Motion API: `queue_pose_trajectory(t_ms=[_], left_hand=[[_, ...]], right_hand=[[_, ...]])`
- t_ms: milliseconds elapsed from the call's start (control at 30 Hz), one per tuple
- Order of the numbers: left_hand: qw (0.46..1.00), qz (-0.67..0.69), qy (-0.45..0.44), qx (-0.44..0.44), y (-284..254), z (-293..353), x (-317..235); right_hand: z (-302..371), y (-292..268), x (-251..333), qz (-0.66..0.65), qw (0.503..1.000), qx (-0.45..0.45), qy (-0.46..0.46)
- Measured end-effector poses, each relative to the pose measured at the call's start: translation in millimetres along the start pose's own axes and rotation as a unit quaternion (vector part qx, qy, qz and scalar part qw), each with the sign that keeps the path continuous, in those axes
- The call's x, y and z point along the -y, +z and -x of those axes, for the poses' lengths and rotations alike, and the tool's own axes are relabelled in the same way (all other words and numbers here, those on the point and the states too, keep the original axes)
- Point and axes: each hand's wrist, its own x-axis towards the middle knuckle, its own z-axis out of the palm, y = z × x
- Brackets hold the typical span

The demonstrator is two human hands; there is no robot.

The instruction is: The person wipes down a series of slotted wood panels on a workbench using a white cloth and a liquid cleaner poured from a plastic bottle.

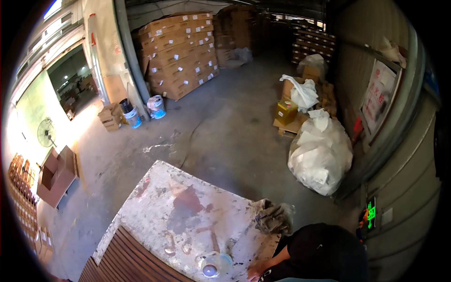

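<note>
Warehouse floor, stacked cartons far left. Brown slatted panel lies on near left of paint-stained desk. Wearer's hands out of view; grip cannot be told. Co-worker's hand at near right, hold unclear. Probably best: support panel evenly along slats. Slats run far left to near right; panel's long axis cut off, unclear.

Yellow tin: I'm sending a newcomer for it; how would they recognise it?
Beyond the stained table, find the bulging translucent bag by the right wall. Behind it, on a low pallet, stands the yellow tin, boxy and shiny beside crumpled white plastic.
</note>
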Motion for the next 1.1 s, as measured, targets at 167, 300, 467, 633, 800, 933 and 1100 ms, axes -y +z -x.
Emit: queue_pose_trajectory(t_ms=[167, 300, 467, 633, 800, 933, 1100], left_hand=[[0.997, -0.014, -0.062, -0.045, -7.9, 20.8, -4.7], [0.989, -0.036, -0.130, -0.061, -14.5, 57.9, 4.1], [0.956, 0.119, -0.248, -0.104, -2.0, 93.2, 27.3], [0.980, -0.112, -0.095, -0.135, -20.7, 111.3, 8.7], [0.979, -0.031, -0.184, -0.088, 5.0, 108.5, 25.0], [0.976, -0.032, -0.177, -0.126, -3.2, 89.8, 26.9], [0.980, -0.029, -0.194, -0.031, -28.1, 89.3, 13.0]], right_hand=[[-4.2, -4.5, -5.2, 0.030, 0.997, 0.017, -0.062], [-26.9, -37.1, 25.4, 0.040, 0.998, 0.004, -0.044], [-20.7, -34.6, 29.6, -0.008, 0.998, 0.017, -0.054], [-23.5, -34.0, 37.7, -0.035, 0.995, 0.024, -0.085], [-58.9, -44.5, 56.1, 0.051, 0.996, 0.055, 0.042], [-137.4, -30.9, 41.4, 0.019, 0.996, -0.074, -0.051], [-198.2, -16.9, 8.4, 0.117, 0.987, -0.100, 0.040]])
